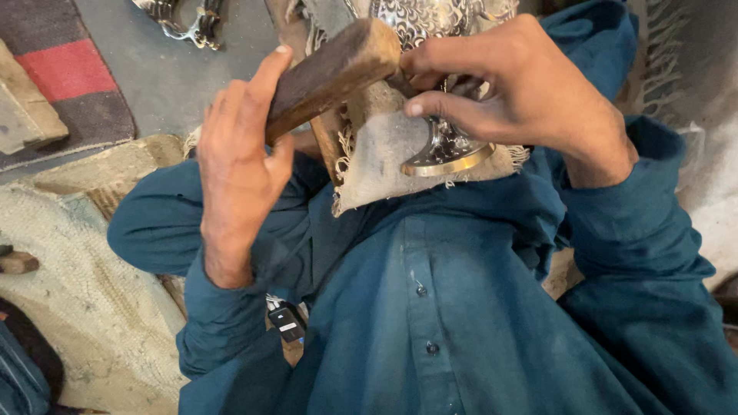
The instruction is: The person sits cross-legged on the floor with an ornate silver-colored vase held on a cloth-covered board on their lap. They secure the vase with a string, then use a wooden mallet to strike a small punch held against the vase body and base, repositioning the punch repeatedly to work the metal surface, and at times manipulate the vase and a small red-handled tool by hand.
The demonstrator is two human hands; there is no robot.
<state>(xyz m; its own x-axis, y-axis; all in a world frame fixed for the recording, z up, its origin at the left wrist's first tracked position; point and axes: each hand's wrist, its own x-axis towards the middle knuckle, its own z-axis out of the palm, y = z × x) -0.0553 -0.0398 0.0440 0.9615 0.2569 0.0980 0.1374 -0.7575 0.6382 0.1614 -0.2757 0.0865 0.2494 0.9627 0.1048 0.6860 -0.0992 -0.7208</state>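
Note:
My left hand (238, 157) grips a brown wooden mallet (330, 73), its thick head raised over the work at the top centre. My right hand (515, 92) holds an ornate engraved silver metal vessel (450, 150) with a brass-coloured rim, fingers pinched on its base. The vessel rests on a frayed grey cloth pad (377, 165) laid over a wooden support. Both arms wear dark teal sleeves, and my teal shirt (430, 307) fills the lower frame. The upper part of the vessel is cut off by the frame's top edge.
A pale woven mat (84, 307) covers the ground at left. A red and grey striped rug (73, 77) lies at top left beside a wooden block (23, 107). Ornate metal pieces (184, 23) sit on the grey floor. A small black device (286, 321) clips to my shirt.

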